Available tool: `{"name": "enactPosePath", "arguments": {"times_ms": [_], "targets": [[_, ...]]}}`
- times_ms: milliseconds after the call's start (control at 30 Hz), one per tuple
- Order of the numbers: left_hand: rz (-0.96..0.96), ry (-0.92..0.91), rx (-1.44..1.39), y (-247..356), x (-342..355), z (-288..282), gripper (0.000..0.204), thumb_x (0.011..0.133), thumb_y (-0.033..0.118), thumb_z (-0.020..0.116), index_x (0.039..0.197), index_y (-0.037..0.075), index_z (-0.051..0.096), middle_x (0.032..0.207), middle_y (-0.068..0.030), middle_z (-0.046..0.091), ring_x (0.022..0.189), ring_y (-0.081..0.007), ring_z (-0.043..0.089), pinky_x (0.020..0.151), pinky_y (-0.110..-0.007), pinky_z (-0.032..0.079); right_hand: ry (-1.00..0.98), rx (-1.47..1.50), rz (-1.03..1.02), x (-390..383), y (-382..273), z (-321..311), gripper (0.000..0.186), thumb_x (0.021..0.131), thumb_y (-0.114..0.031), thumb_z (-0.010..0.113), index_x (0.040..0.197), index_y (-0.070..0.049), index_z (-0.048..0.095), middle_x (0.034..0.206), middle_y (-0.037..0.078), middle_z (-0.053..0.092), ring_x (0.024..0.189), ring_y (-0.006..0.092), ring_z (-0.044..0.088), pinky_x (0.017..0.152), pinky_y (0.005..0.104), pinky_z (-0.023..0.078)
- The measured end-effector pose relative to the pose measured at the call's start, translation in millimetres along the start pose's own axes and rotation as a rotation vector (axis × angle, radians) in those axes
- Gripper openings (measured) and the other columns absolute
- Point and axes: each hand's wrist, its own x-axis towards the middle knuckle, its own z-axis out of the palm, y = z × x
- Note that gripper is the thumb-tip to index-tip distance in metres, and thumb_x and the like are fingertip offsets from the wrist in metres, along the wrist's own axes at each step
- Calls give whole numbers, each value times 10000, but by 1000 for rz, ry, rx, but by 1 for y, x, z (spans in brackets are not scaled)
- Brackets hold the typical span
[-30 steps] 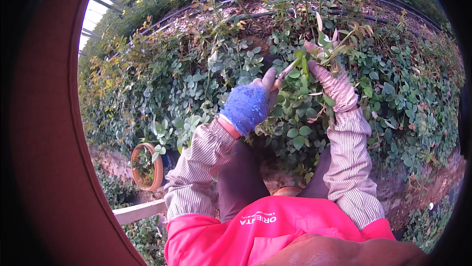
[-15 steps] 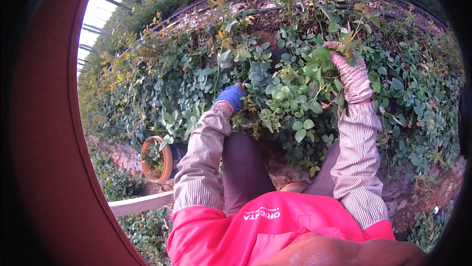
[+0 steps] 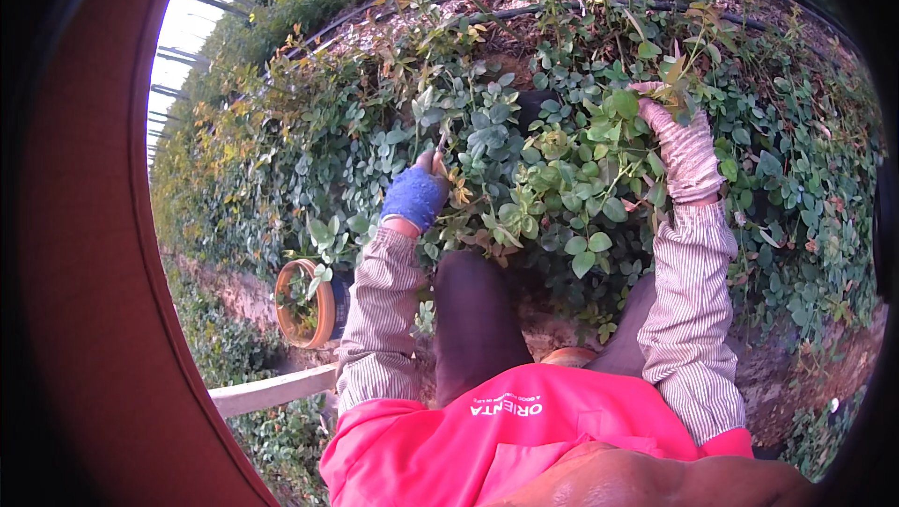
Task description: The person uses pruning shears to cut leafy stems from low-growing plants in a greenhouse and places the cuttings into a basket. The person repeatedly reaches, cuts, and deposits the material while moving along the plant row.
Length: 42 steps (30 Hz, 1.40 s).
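Note:
My left hand [image 3: 415, 196], in a blue glove with bare fingertips, is closed among the leafy bushes [image 3: 356, 156]. A thin, pale tip pokes out past its fingers, too small to name. To the right, my right hand [image 3: 686, 156] wears a whitish, soiled knit glove. Its fingers curl around a leafy stem [image 3: 676, 76] with green and reddish leaves, and part of the grip is hidden by foliage. A cluster of light green leaves [image 3: 576, 193] hangs between the two hands.
An orange-rimmed bucket [image 3: 328, 308] with cut leaves inside lies tilted at the left. Near it runs a pale curved bar [image 3: 272, 389]. Dark hoses [image 3: 524, 11] cross the soil behind the bushes. My knees [image 3: 478, 310] press close to the plants.
My left hand has moved left and slightly down, out of the denser leaves, so its fingers show more. The right hand stays at the same stem, shifting slightly right as the view shifts.

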Motion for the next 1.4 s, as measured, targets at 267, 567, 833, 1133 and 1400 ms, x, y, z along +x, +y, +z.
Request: {"name": "enactPosePath", "arguments": {"times_ms": [267,567,833,1133,1400], "targets": [[56,124,-124,32,30,24,497,963,380,489,1351,69,476,1115,-256,657,1023,-440,629,845,-510,500,-9,11,-41,4,3,12,192,902,-172,700,1061,-66,701,1016,8,700,924,113,635,855,287,496],[-29,78,-160,38,39,35,439,979,415,432,1211,65,560,1092,-282,656,1026,-454,625,878,-532,483,-2,95,-28,7,2,11,219,888,-178,725,1073,-66,698,1009,11,700,919,120,646,837,288,517],[-133,129,-230,58,65,56,447,984,405,418,1159,26,578,1079,-292,659,1051,-459,622,904,-538,485,55,58,-62,-1,-6,5,187,897,-135,674,1067,-67,717,1006,-5,699,911,106,617,850,274,471],[-81,297,-214,42,41,58,323,988,345,426,1165,91,519,914,-284,680,903,-477,653,767,-557,504,98,124,-2,-7,-13,-7,201,912,-150,659,1085,-64,712,996,6,701,896,104,622,831,274,481],[85,286,-293,1,57,94,399,979,367,500,1229,65,574,1034,-214,687,935,-395,662,794,-455,512,88,185,20,-7,-11,-13,200,910,-147,670,1091,-73,713,990,14,704,866,110,638,780,270,505]]}}
